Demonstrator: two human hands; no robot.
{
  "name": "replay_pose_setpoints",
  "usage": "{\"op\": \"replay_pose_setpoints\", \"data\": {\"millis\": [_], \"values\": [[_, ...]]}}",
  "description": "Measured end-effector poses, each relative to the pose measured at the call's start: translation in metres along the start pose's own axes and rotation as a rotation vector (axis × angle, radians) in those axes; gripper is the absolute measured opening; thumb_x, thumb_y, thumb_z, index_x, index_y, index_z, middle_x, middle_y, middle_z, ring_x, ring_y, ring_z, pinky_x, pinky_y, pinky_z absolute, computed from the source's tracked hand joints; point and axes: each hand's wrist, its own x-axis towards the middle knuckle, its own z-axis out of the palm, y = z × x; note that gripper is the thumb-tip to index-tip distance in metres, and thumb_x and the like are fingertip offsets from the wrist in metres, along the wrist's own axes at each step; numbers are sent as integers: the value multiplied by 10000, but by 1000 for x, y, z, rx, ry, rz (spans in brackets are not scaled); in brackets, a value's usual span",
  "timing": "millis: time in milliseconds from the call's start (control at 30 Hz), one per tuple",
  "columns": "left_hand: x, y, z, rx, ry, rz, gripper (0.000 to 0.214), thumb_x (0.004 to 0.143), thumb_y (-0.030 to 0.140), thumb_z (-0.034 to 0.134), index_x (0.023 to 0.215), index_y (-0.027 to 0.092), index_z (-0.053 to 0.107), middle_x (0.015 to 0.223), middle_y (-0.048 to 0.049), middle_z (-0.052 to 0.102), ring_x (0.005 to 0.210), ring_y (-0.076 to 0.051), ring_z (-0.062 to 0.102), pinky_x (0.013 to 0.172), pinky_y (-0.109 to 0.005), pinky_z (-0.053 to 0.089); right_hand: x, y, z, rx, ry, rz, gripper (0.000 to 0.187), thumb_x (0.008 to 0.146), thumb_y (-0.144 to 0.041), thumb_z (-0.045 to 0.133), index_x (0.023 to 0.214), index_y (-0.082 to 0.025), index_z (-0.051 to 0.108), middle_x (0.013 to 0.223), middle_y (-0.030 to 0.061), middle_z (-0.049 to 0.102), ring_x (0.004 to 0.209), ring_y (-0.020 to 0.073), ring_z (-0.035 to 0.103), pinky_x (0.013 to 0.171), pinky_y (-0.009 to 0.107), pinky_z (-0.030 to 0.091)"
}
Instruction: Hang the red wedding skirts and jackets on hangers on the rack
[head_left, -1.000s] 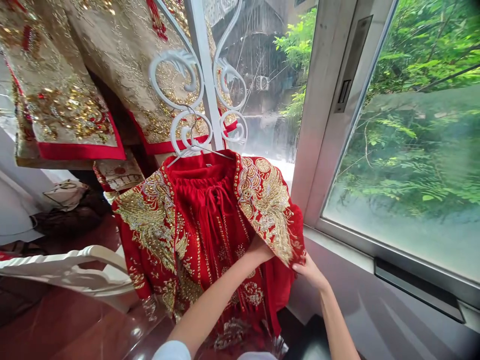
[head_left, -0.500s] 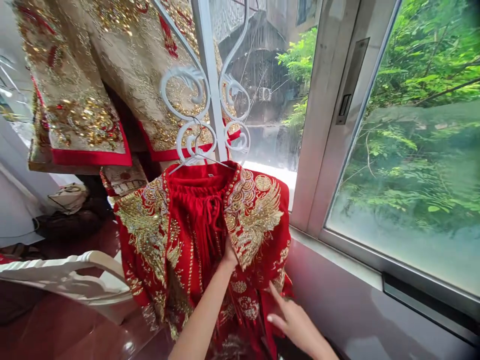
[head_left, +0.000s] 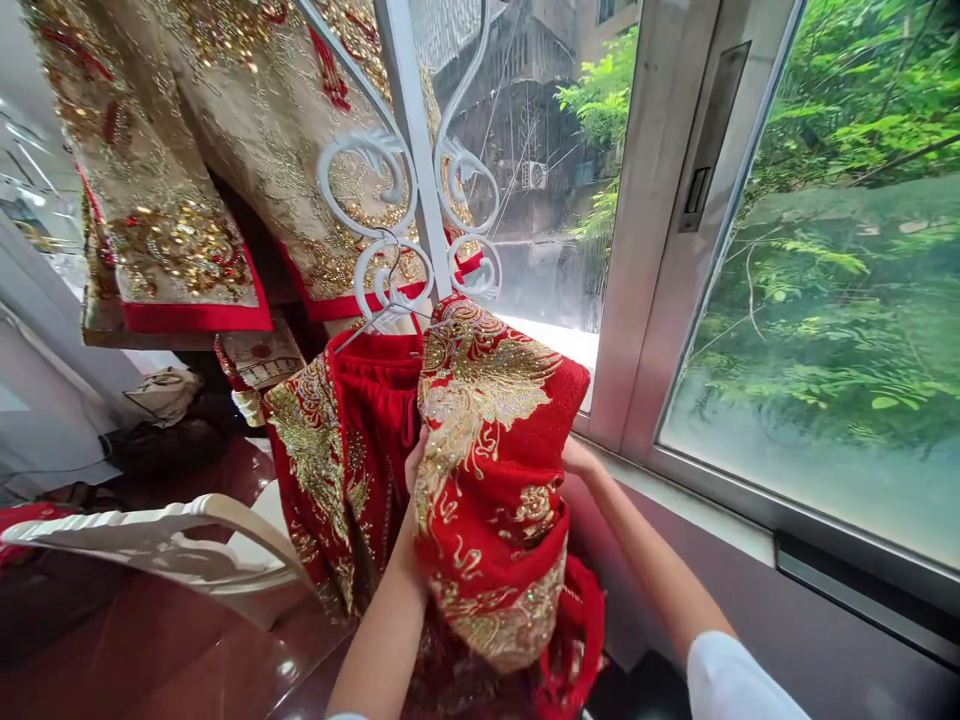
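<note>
A red robe with gold embroidery [head_left: 487, 450] hangs from a hanger on a white scrolled metal stand [head_left: 409, 180]. My left hand [head_left: 412, 470] is closed on the inner edge of the robe's right front panel, mostly hidden by the cloth. My right hand [head_left: 576, 458] grips the outer side of the same panel, fingers tucked behind the fabric. The panel is lifted and bunched between both hands, over the red inner garment [head_left: 375, 400].
A cream and gold embroidered garment with red trim [head_left: 180, 200] hangs above on the same stand. A white chair back [head_left: 165, 530] stands at lower left. A window frame [head_left: 652, 230] and sill [head_left: 690, 500] run along the right, over a dark glossy floor [head_left: 150, 660].
My right hand rose from below the robe to its right side and took hold. The right front panel has been lifted and folded toward the middle. The view shifted slightly.
</note>
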Motion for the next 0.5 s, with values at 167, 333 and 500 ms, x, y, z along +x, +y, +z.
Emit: {"op": "replay_pose_setpoints", "data": {"millis": [167,333,500], "values": [[6,-13,-7,-81,100,-43,395,630,433,701,908,157,651,948,-68,702,1106,-287,563,995,-416,416,-23,-48,-78,-159,289,47,359,670,-474,622,584,-129,580,470,-30,455,492,90,389,454,215,305],[38,-21,1,-38,129,45,476,573,381,768,977,179,616,986,-41,695,1117,-252,558,992,-392,415,-74,-78,-114,-835,726,63,423,650,-523,646,486,-150,534,423,-23,388,443,80,323,431,233,199],[35,-31,-14,3,88,21,572,540,527,751,995,204,619,1043,-50,677,1144,-262,533,987,-398,408,-103,-40,-93,-456,-112,124,296,646,-455,662,584,-166,653,647,29,623,633,171,557,596,256,431]]}}
